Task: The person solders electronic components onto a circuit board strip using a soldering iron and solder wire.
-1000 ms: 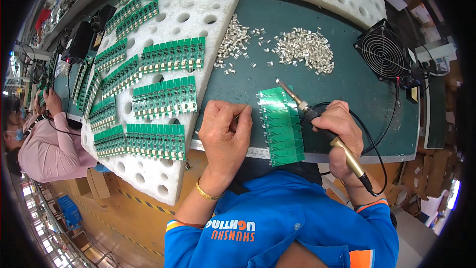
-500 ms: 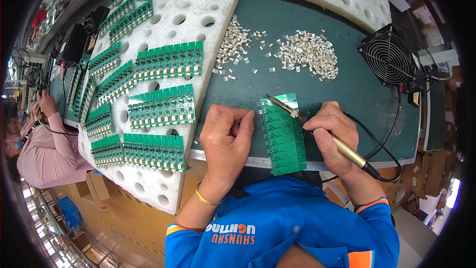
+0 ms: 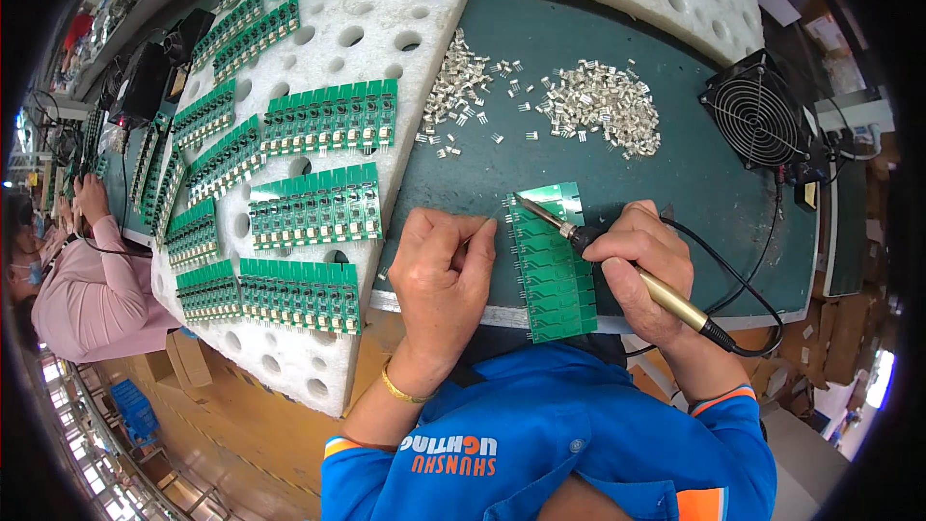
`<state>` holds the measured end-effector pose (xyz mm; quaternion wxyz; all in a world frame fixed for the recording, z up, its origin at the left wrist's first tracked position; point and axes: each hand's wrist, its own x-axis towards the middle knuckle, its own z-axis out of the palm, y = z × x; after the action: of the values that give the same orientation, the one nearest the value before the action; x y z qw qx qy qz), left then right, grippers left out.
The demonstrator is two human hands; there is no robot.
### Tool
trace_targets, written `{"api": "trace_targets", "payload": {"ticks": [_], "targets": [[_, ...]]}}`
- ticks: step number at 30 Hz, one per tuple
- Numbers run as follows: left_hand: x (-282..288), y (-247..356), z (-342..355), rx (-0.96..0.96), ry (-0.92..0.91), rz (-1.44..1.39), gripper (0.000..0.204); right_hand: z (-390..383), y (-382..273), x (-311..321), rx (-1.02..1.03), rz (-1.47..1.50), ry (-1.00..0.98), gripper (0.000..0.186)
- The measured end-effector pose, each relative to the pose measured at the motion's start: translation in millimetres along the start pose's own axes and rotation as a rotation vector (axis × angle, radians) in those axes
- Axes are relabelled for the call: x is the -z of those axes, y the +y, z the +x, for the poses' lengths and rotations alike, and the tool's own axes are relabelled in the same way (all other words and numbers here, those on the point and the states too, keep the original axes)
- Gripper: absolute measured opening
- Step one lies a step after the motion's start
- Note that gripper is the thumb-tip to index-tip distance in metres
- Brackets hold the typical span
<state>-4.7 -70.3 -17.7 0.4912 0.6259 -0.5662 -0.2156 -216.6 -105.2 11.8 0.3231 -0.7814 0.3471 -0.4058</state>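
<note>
My right hand [image 3: 644, 265] is wrapped round a soldering iron [image 3: 666, 291] with a gold-coloured handle. Its tip reaches the upper left corner of a green circuit board [image 3: 552, 265], among the pins along that edge. The board lies partly over the table's near edge, with its traces facing up. Just left of it, my left hand [image 3: 442, 256] is closed in a pinch, thumb against fingers. Whatever those fingers hold, if anything, is too small or hidden to make out.
White foam sheets [image 3: 439, 14] with round holes carry several populated circuit boards [image 3: 316, 205] on the left. Two heaps of small pinned connectors [image 3: 600, 106] lie farther back. A black fan [image 3: 757, 111] stands at right, near the iron's cable [image 3: 777, 318]. A co-worker [image 3: 96, 280] sits at far left.
The iron's tip has shifted slightly left and down toward the pins at the board's corner. My right hand moved a little left with it; my left hand has barely moved.
</note>
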Motion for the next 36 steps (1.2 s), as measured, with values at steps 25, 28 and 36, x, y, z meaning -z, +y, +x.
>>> {"api": "trace_targets", "payload": {"ticks": [25,28,36], "targets": [[-0.5,2.9,-0.5,-0.071,-0.003,0.118,0.008,-2.4,2.6,-1.8,0.056,-0.033,-0.004,0.021],[-2.0,4.3,-0.8,-0.052,0.004,0.087,0.008,-2.0,1.9,-1.8,0.045,-0.023,-0.001,0.023],[-3.3,1.7,-0.9,-0.092,0.01,0.118,0.008,-3.0,1.5,-1.2,0.028,0.004,0.005,0.029]]}}
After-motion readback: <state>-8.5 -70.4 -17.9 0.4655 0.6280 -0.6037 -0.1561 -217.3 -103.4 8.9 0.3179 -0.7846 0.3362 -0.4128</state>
